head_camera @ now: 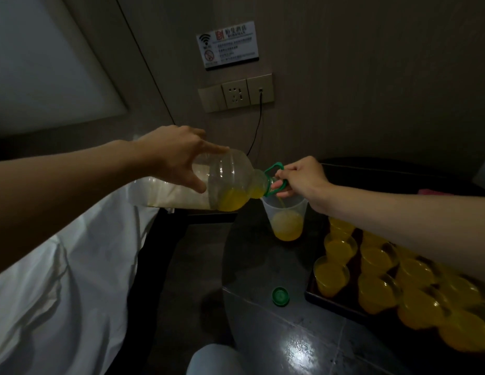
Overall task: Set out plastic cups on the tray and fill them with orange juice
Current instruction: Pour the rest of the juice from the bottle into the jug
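Observation:
A large clear juice bottle (230,180) lies tipped on its side in the air, a little orange juice left in it. My left hand (179,155) grips its base. My right hand (301,177) holds the green handle (275,169) at its neck. A thin stream runs from the mouth into a clear plastic cup (286,217), about a third full, standing on the dark table. To the right, a dark tray (314,297) carries several cups filled with orange juice (330,274); my right forearm crosses above them.
The green bottle cap (280,295) lies on the glossy dark table (290,342) near the tray's left edge. A bed with white sheets (60,280) fills the left. A wall socket (236,94) with a black cable is behind the bottle. My knee (214,359) shows at the bottom.

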A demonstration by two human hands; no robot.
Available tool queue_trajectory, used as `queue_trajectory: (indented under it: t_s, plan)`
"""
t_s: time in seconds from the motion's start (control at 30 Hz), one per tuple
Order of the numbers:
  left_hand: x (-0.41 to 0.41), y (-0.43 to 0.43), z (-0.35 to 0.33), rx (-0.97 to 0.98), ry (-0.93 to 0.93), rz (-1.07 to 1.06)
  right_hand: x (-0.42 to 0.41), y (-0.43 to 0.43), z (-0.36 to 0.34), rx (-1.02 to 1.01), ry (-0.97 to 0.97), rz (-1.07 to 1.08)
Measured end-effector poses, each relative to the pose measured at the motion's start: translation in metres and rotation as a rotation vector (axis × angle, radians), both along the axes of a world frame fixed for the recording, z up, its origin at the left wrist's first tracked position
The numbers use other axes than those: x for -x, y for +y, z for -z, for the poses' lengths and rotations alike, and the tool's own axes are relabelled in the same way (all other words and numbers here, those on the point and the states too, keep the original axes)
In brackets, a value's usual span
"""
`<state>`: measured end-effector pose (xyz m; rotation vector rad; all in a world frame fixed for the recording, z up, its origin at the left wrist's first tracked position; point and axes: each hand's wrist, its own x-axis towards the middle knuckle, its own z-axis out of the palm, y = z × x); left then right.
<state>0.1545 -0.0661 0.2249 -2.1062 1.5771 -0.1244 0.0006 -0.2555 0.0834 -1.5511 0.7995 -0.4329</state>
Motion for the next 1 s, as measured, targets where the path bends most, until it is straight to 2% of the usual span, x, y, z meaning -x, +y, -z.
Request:
queue_trajectory:
  t_s: [0.43, 1.0]
  plan:
    - [0.006, -0.025, -0.009, -0.068, -0.056, 0.052, 0.003, -0.008, 0.014, -0.078, -0.068, 0.059]
    - [0.02, -0.042, -0.024, -0.166, -0.209, 0.143, -0.002, 0.003, 0.029, -0.012, -0.053, 0.104]
